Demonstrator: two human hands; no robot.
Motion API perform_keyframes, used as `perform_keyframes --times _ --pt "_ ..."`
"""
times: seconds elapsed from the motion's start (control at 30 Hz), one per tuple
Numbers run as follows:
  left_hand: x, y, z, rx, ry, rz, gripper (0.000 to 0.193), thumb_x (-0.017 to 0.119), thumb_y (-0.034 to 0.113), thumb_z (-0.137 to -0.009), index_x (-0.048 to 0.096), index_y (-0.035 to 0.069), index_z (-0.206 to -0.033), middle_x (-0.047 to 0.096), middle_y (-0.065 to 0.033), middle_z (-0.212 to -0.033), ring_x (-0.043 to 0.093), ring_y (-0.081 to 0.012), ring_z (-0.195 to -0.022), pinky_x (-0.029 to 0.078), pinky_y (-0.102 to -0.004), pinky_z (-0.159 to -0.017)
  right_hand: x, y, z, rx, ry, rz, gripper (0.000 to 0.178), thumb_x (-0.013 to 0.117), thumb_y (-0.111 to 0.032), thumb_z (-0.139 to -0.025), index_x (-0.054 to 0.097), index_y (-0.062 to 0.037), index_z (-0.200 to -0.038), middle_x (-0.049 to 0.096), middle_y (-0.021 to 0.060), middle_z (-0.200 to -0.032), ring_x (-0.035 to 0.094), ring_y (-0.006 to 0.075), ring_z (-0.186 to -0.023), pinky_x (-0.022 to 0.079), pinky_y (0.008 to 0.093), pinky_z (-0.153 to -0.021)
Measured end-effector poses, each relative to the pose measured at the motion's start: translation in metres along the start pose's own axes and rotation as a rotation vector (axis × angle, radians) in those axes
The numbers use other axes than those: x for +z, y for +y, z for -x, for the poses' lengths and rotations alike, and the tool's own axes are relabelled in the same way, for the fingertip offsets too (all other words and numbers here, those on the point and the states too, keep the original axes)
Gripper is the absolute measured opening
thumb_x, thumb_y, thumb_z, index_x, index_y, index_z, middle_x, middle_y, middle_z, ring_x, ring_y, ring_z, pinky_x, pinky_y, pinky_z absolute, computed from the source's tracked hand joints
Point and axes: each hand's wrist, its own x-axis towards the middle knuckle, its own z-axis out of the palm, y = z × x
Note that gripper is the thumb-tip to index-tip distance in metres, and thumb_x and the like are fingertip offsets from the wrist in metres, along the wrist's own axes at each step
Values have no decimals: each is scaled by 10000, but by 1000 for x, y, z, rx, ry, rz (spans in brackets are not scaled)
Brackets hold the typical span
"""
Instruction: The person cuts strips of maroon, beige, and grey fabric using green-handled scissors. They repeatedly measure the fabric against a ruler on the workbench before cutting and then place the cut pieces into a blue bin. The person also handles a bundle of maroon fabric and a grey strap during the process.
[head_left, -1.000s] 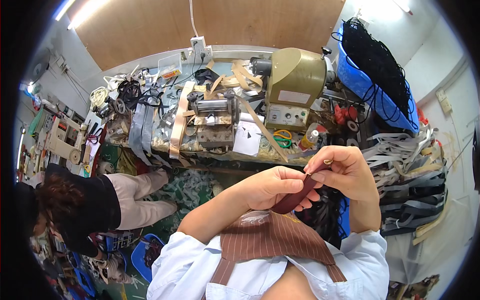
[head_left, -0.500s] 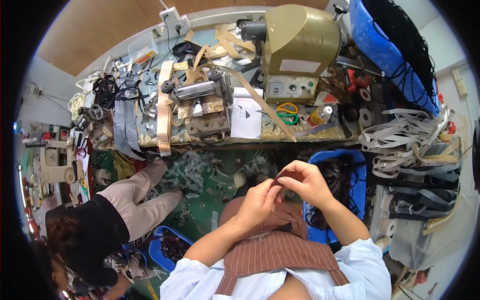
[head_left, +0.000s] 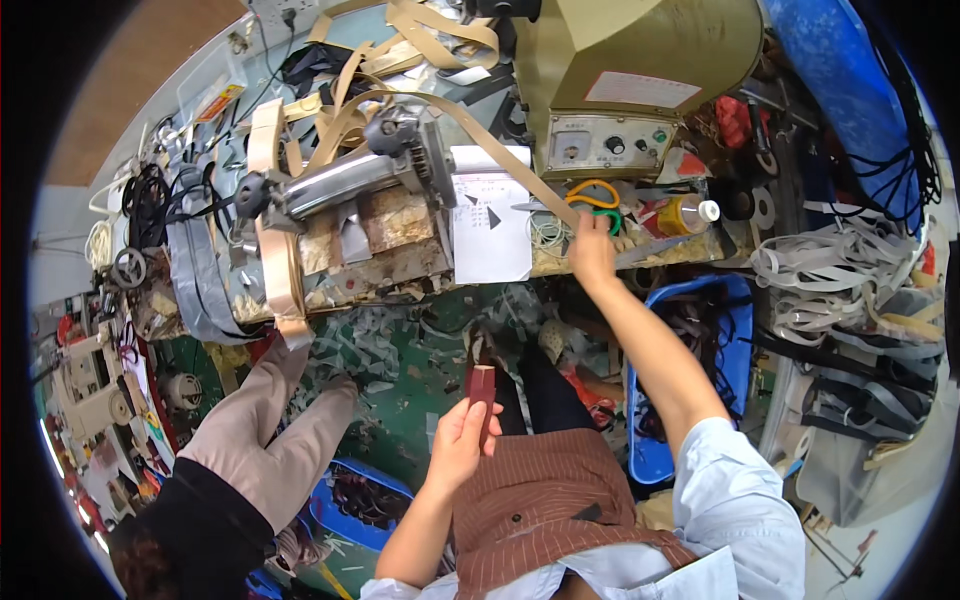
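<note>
My left hand is closed around a dark red folded strip, held upright in front of the apron. A pale end shows at the top of the strip. My right hand reaches to the front of the bench, its fingertips at the scissors with yellow and green handles. The hand's fingers are blurred and partly hidden, so a grip cannot be made out. The end of a long tan strap lies against those fingers. Just left of the scissors is a sheet of white paper with small dark cut pieces on it.
A metal roller device and an olive-green machine stand on the bench. Beside the scissors lies a bottle with a white cap. A blue basket stands below my right arm. Another person bends over at the left.
My hands have parted. The right hand has let go of the dark red strip and moved forward to the scissors, while the left has lowered with the strip. My view has shifted closer to the bench.
</note>
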Motion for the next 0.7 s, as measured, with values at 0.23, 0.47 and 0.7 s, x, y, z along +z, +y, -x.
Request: perform_keyframes --times 0.23,0.47,0.7 --pt "12 -36 -34 9 74 41 286 402 242 -992 559 4 -978 551 -20 -693 461 -65 -493 389 -201 -467 0 -105 27 -243 -272 -773 552 666 -183 -778 451 31 -1238 484 226 -1195 486 365 -1096 384 427 -946" --pt "51 -51 -86 119 141 -92 292 410 247 -990 568 1 -982 567 -19 -699 469 -55 -490 375 -190 -469 -61 53 47 369 333 -660 700 747 -172 -732 299 16 -1236 399 153 -1136 443 243 -1038 398 345 -872" --pt "111 -50 -124 114 53 -92 280 409 224 -991 569 -7 -989 576 -21 -710 467 -51 -493 375 -189 -472 -58 172 -28 96 101 -659 584 795 -164 -691 493 8 -1160 568 118 -1113 549 214 -1026 428 344 -896"
